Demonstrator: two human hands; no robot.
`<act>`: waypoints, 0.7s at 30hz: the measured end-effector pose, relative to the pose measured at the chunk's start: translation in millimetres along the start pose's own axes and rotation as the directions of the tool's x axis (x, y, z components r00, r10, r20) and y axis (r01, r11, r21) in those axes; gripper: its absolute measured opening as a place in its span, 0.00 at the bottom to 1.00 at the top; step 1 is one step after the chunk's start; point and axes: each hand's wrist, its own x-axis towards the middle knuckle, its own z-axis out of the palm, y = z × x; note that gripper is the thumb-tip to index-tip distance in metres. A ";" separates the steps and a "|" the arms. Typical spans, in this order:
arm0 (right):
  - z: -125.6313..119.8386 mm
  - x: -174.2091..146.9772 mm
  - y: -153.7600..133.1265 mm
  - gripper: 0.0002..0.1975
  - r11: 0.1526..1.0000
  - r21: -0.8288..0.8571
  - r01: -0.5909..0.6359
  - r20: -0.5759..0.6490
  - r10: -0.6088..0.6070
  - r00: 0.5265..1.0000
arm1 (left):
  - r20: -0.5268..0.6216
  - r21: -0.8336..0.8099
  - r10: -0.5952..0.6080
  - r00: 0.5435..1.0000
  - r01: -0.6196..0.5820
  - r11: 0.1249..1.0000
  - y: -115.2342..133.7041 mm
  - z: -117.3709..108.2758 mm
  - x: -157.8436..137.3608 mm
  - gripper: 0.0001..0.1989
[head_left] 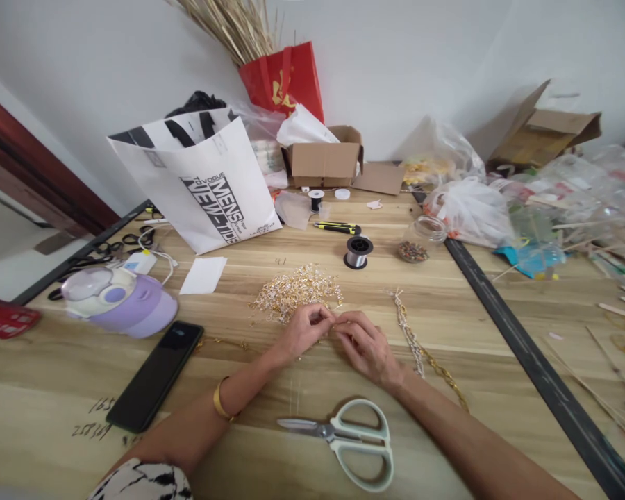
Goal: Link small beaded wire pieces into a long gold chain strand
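My left hand (307, 330) and my right hand (364, 345) meet fingertip to fingertip at the middle of the table, both closed in a pinch. What they hold is too small to make out. Just behind my left hand lies a pile of small gold and clear beads (296, 288). Thin, pale strands run down the table in front of it. To the right of my right hand rest a silver chain (407, 330) and a gold chain (445, 375). White-handled scissors (344, 434) lie nearest me, blades pointing left.
Behind the beads are a spool of wire (357, 251), a yellow-black utility knife (338, 227) and a jar (419, 239) on its side. A phone (156, 375), a purple-white device (119, 302) and a white paper bag (203, 184) stand left. Plastic bags (469, 208) crowd the right.
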 end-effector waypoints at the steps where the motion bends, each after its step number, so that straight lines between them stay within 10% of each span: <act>1: -0.4 1.6 0.4 0.06 0.999 0.041 -0.016 -0.020 0.017 1.000 | 0.007 -0.048 -0.030 1.000 0.030 0.998 2.1 -0.5 0.2 0.14; 21: -2.3 9.0 2.2 0.04 0.917 0.306 -0.256 -0.032 0.278 0.960 | 0.055 -0.120 -0.115 0.992 0.121 0.985 4.0 0.5 0.8 0.16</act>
